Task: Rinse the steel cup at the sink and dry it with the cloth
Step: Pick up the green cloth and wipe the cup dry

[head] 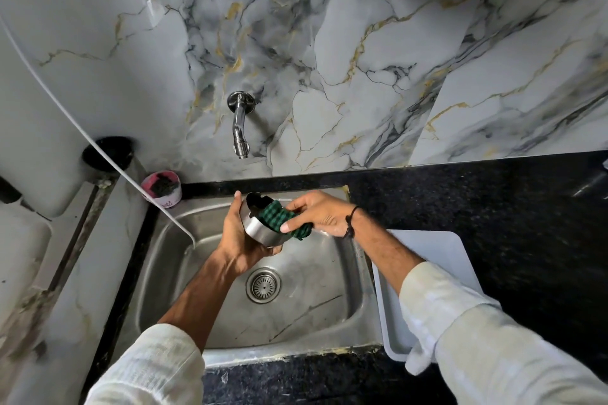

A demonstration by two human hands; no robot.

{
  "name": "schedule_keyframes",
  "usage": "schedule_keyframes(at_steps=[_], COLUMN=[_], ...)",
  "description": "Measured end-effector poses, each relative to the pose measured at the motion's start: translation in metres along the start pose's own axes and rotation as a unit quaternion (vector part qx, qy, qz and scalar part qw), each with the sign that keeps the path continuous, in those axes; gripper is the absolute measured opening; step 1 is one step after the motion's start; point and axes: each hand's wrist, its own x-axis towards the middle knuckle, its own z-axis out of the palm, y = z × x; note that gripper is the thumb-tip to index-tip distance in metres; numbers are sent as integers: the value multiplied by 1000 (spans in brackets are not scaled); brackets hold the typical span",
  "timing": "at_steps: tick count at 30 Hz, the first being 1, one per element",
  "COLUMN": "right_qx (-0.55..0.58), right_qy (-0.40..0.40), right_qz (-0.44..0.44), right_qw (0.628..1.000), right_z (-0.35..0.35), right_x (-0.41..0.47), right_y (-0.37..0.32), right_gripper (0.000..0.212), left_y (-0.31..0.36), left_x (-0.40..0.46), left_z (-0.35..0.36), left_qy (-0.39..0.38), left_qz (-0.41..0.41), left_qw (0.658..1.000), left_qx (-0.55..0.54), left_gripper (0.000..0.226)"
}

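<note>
Marble-patterned wall panels with grey and gold veins rise behind a steel sink (329,322) set into a dark speckled counter (493,200). From the wall a chrome tap (239,128) points down over the basin; no water is visible at its spout. A round strainer drain (263,285) sits in the sink's floor.

Above the basin, the left hand (241,242) cradles the steel cup (260,222) from below and behind, fingers curled around its wall and thumb under its lower edge. The cup is tilted, with its mouth facing up and to the right. The right hand (320,214) is closed around a green-and-black checked cloth (279,217), thumb on top, pressing one end of it into the cup's mouth while the rest bunches out over the rim. A dark cord circles the right wrist, and both arms wear pale rolled sleeves.

At the sink's back left corner stands a small pink tub (162,189) holding a dark scrubber. A white tray (437,260) lies on the counter just beside the sink's right edge, partly under the right forearm. A white hose (98,146) slants down into the basin's left side.
</note>
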Motion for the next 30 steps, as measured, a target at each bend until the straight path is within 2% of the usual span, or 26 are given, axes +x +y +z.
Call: schedule_keyframes(at_steps=[2,5,7,9,11,13,16,18,20,22,24,27,30], right_qx=[93,203,204,157,87,0,-84,-24,95,194,280,295,221], right_qy=[29,182,265,308,309,274,265,258,238,229,251,272,272], right_qz=[-12,-11,-21,-60,-129,-193,-220,-192,-117,-38,21,21,-12], right_qw=[995,962,942,936,938,942,935,947,960,953,926,916,936], right_z=[-10,-18,-13,3,28,53,66,64,63,60,50,35,31], right_x=[-4,-7,-10,-11,-10,-9,-7,-4,-1,3,5,4,-5], right_y=[-4,-4,-2,0,2,6,13,20,28,28,28,31,30], right_gripper=[26,21,10,13,11,28,47,50,47,47,58,64,69], left_y=[4,5,4,2,-1,-6,-8,-11,-14,-12,-12,-17,-22], left_x=[0,0,3,4,4,3,-3,-7,-11,-15,-19,-13,-11], left_z=[-1,-2,0,7,21,31,34,32,32,38,44,42,50], left_qy=[-5,27,65,109,115,74,42,65,100,126,169,213,167], left_qz=[4,32,78,103,96,95,101,108,104,95,108,207,269], left_qw=[1000,997,991,984,984,987,988,986,985,988,970,921,902], left_qx=[-8,-63,-85,-97,-96,-103,-107,-109,-99,3,139,252,292], left_gripper=[94,107,109,101,85,76,70,72,79,88,88,59,53])
